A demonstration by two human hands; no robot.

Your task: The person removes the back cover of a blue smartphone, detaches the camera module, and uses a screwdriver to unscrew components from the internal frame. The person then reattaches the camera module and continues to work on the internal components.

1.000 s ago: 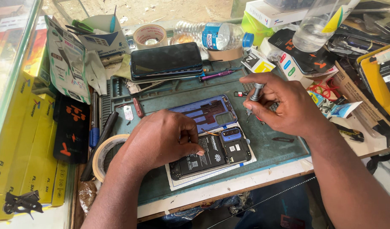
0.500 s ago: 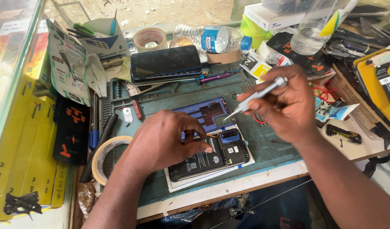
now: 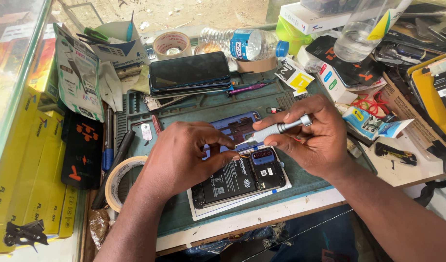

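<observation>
Right hand [image 3: 316, 140] pinching one silver screwdriver [image 3: 277, 130], tip down beside left hand [image 3: 184, 157] fingertips pressed together. Directly beneath, one opened phone [image 3: 240, 179], battery showing, on green mat [image 3: 300, 182]. Beyond: two tape rolls, two bottles.

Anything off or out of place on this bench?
Nothing spilled or visibly broken. The opened phone lies askew on the green mat with its battery exposed. A clear water bottle lies on its side among the clutter behind, cap on. The right hand holds a silver screwdriver; the left hand meets its tip.
</observation>
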